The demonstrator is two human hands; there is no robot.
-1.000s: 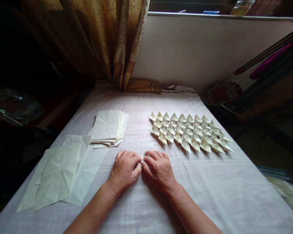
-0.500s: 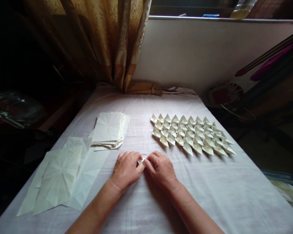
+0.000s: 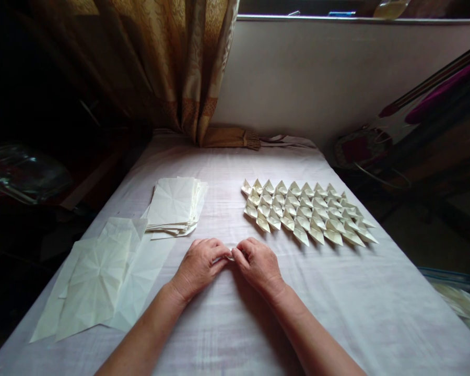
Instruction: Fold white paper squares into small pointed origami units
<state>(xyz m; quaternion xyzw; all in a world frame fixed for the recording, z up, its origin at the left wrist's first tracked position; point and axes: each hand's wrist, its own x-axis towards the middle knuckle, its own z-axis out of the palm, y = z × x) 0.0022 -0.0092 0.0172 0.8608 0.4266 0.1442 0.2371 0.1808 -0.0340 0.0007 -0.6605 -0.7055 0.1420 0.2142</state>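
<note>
Between my fingertips, low over the cloth, is a small piece of white folded paper (image 3: 231, 253), mostly hidden by the fingers. My left hand (image 3: 204, 264) pinches its left side with thumb and forefinger. Closed on its right side is my right hand (image 3: 257, 264), fingers curled. Ahead to the right, several rows of folded paper boats (image 3: 303, 211) stand close together. A stack of creased paper sheets (image 3: 171, 202) lies ahead to the left. Nearer me on that side, larger creased sheets (image 3: 96, 274) overlap one another.
A pale cloth (image 3: 235, 334) covers the table. At its far end a gold curtain (image 3: 196, 78) hangs down, its fringed tie lying on the cloth. Behind is a white wall (image 3: 305, 78) with a ledge on top. Plastic-wrapped things (image 3: 460, 303) sit low at the right edge.
My left thumb and forefinger have straightened and drawn together on the folded paper, so less of it shows. The right hand keeps its hold. The view has tilted slightly.
</note>
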